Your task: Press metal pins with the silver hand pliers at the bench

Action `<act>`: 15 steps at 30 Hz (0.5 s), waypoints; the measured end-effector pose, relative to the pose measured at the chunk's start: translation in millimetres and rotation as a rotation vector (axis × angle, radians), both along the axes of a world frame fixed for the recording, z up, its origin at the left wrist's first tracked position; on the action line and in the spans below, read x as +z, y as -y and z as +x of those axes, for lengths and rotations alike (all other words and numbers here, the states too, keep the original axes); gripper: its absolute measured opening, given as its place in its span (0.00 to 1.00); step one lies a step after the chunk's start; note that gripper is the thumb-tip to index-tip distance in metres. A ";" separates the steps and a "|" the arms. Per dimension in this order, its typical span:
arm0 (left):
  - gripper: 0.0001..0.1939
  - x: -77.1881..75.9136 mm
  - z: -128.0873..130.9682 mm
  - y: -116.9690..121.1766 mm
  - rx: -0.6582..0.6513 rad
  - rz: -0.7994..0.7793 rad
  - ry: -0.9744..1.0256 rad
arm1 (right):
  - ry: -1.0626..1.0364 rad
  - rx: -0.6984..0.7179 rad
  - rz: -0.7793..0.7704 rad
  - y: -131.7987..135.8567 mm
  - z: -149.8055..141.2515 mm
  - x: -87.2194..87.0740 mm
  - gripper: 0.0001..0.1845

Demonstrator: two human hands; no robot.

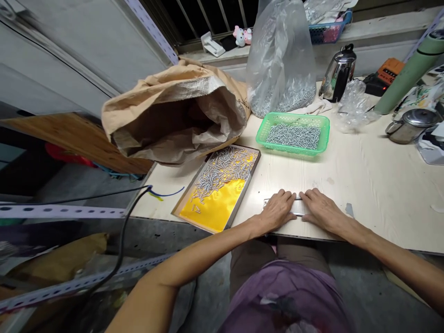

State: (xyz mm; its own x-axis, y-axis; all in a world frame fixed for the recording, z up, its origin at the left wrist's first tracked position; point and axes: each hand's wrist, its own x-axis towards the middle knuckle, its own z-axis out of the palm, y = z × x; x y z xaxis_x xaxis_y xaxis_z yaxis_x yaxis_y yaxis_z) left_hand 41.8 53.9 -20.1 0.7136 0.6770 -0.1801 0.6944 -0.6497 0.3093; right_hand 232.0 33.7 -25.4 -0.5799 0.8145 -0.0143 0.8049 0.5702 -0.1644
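Observation:
A flat silver metal bar lies along the table's front edge, partly covered by my hands. My left hand is closed over its left part, fingers bent, with a short end of the bar showing beyond it. On the bar's right end sits my right hand, its fingers closed on the metal. Left of my hands, a shallow tray with a yellow lining holds many small metal pins, heaped toward its far end. Farther back, a green plastic basket contains more small metal pieces.
A large open brown paper sack leans over the table's left side. Behind the basket stands a clear plastic bag with metal pieces inside. A steel kettle, a green flask and a lidded mug stand at the right. A black cable hangs at the left.

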 end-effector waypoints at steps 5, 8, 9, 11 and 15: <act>0.09 -5.9 7.3 -8.1 0.011 -0.035 0.016 | -0.002 -0.013 -0.002 -4.4 -6.0 -2.5 0.02; 0.08 -10.4 9.4 -11.6 0.077 -0.028 0.020 | -0.048 -0.021 -0.001 -7.1 -7.5 -8.1 0.07; 0.08 -11.1 9.8 -12.1 0.091 -0.023 0.018 | -0.060 -0.037 0.008 -7.6 -7.3 -9.3 0.07; 0.08 -12.2 9.7 -11.4 0.105 -0.009 0.012 | -0.079 -0.070 0.021 -8.6 -5.0 -9.4 0.04; 0.16 -19.7 7.5 4.5 0.139 0.077 0.077 | -0.154 -0.001 -0.069 -15.7 7.7 -4.6 0.15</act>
